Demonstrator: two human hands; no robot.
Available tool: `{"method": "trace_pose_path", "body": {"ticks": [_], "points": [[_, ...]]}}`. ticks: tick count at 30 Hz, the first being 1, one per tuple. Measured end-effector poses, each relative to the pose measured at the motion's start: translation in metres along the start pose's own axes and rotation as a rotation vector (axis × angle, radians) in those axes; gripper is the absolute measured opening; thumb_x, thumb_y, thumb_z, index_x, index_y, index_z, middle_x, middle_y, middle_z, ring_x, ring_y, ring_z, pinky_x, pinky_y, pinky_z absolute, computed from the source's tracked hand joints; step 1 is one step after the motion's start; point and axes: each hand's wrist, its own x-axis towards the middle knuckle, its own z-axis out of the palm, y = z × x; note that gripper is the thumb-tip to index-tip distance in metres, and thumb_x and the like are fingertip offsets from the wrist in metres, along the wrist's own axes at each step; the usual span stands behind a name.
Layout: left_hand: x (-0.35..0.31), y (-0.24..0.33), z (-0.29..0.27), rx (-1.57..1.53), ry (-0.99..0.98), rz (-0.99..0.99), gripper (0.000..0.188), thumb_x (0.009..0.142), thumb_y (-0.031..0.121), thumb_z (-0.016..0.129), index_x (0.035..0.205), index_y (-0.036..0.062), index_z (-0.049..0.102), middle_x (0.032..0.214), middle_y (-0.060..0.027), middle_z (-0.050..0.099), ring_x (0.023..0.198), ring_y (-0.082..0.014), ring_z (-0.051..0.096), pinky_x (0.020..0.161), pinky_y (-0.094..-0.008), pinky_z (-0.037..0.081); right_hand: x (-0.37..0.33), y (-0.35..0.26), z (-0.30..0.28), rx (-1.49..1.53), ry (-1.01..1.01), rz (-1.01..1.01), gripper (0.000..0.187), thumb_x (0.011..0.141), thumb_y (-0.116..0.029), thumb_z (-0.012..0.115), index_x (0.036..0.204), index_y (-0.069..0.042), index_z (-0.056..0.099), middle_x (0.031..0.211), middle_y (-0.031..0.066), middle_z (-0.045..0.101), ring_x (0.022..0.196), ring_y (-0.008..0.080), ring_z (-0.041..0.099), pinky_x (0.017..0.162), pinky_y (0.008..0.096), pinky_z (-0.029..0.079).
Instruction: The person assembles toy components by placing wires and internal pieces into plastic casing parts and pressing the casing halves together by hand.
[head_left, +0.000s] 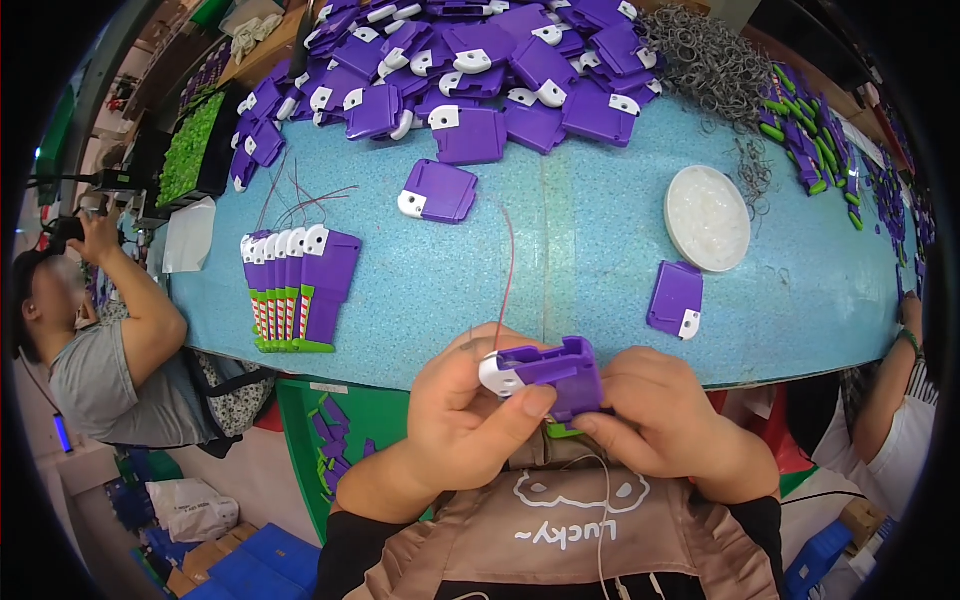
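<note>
One purple case [580, 385] sits in front of your apron [460, 530]: your left hand [465, 415] pinches it near the white end [497, 376], your right hand [655, 410] grips the opposite edge. Steady, even pressure should serve best; leave the thin red wire [511, 255] rising by that end unpinched. Beyond, on the tabletop [430, 290], overlapping cases [325, 265] fan out leftward and a white bowl [684, 255] stands right.

Purple case [577, 388], kinda tilted between left hand [462, 415] and right hand [655, 412]: white corner [494, 374], green bit [562, 431] underneath, reddish wire [511, 255] poking up.
</note>
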Motion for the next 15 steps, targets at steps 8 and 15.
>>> {"method": "trace_pose_path", "body": {"ticks": [8, 15], "points": [[0.002, -0.009, 0.009, -0.66, -0.045, -0.284, 0.033, 0.093, 0.018, 0.047, 0.12, -0.0012, 0.045, 0.112, -0.0079, 0.054, 0.103, -0.0163, 0.052, 0.09, -0.0328, 0.041, 0.016, 0.0, -0.012, 0.263, 0.144, 0.011, 0.095, 0.052, -0.028, 0.086, 0.125, 0.0, 0.033, 0.113, 0.0179, 0.05, 0.108, 0.0274, 0.049, 0.088, 0.0363, 0.035], [-0.004, -0.004, 0.003, -0.851, -0.174, -0.395, 0.031, 0.094, 0.018, 0.046, 0.118, -0.0011, 0.046, 0.113, -0.0082, 0.054, 0.106, -0.0169, 0.052, 0.09, -0.032, 0.042, 0.037, 0.0, -0.006, 0.235, -0.019, -0.152, 0.109, 0.037, -0.042, 0.089, 0.124, -0.005, 0.035, 0.126, 0.02, 0.04, 0.118, 0.0319, 0.042, 0.1, 0.0426, 0.027]]}}
